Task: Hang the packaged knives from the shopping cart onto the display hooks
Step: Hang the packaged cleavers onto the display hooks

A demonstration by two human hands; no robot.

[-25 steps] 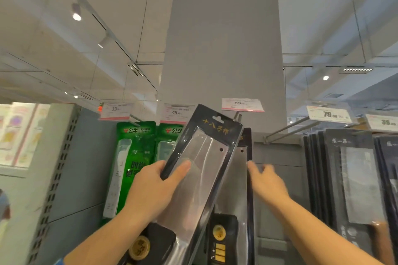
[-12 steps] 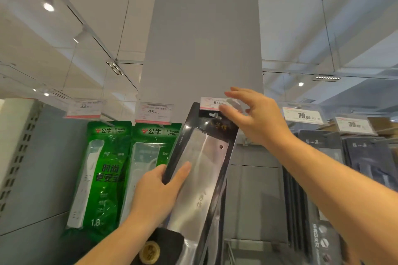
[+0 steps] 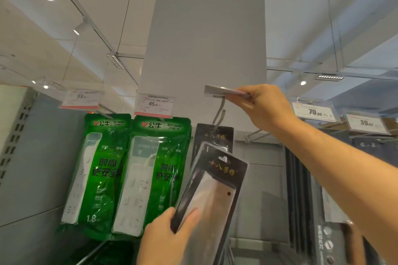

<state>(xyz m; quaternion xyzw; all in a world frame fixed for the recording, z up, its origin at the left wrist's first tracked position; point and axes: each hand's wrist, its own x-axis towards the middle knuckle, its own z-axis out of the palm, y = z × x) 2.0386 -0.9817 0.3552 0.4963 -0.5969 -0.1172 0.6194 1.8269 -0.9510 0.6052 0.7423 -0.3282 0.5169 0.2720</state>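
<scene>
My left hand (image 3: 170, 236) grips a black-carded packaged cleaver (image 3: 213, 191) by its lower left edge, tilted, with its hang hole at the top. My right hand (image 3: 265, 105) pinches the price tag holder (image 3: 224, 91) at the end of a display hook (image 3: 219, 115) and holds it flipped up flat. One identical packaged knife (image 3: 215, 135) hangs on that hook, behind the one I hold. The held pack's top sits well below the hook's tip.
Two green power-strip packs (image 3: 160, 170) hang to the left under tags marked 33 and 45. Dark knife packs (image 3: 301, 189) hang at the right under tags marked 79 and 39. A grey pillar (image 3: 206, 38) rises behind the hook.
My right hand has taken the price tag and flipped it up. My left hand has lowered the packaged cleaver, so the hook and the pack hanging on it now show.
</scene>
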